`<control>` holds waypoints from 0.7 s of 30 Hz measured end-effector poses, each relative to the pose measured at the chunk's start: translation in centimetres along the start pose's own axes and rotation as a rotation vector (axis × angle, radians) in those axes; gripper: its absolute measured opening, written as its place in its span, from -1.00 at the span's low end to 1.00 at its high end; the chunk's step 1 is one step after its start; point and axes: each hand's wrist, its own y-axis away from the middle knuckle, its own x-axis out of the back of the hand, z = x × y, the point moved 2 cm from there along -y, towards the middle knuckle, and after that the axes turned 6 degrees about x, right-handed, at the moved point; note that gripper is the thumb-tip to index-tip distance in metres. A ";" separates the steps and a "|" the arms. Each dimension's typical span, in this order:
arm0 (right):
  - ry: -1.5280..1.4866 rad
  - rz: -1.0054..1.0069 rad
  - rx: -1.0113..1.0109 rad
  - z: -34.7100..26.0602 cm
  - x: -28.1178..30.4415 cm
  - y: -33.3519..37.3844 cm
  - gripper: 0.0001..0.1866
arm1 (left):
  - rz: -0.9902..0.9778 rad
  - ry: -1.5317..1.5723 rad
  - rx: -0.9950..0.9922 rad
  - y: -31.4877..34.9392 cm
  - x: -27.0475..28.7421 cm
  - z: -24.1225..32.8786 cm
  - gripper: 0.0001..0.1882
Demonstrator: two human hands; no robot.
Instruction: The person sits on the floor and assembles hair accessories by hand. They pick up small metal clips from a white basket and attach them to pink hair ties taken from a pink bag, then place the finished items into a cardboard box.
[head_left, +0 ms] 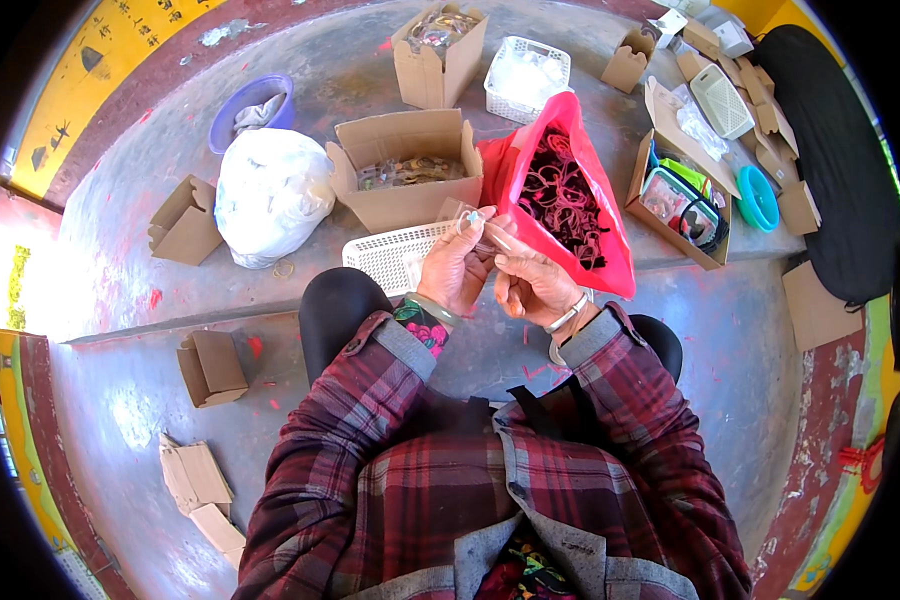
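Note:
My two hands meet in front of my knees, above a white perforated basket (382, 254). Between the thumb and fingers of my left hand (452, 272) is a small clear plastic packet (454, 211) with a pale blue spot on it. My right hand (538, 282) is closed close beside it, its fingertips pinching the clear plastic near the left fingers. What lies inside the packet is too small to make out. Just beyond my right hand stands a bright pink-red bag (618, 262), open, with many dark and pink looped bands (562, 195) inside.
Beyond the basket stands an open cardboard box (405, 208) of small packets, with a stuffed white plastic bag (273, 195) to its left. A purple basin (232, 112), another carton (440, 75) and a white basket (492, 92) stand farther off. Rightward are a box of goods (660, 225) and a turquoise basket (758, 200).

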 end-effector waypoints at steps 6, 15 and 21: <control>0.029 0.080 0.035 -0.3 0.6 0.0 -0.51 | 0.095 0.046 -0.037 -0.1 0.7 0.7 -0.57; 0.202 0.620 0.237 0.3 2.7 -0.3 -0.64 | 0.132 0.143 -0.121 -0.2 0.2 1.4 -0.60; 0.067 0.418 0.156 1.9 2.1 -0.9 -0.83 | 0.068 0.033 -0.111 -0.1 -0.6 0.1 -0.55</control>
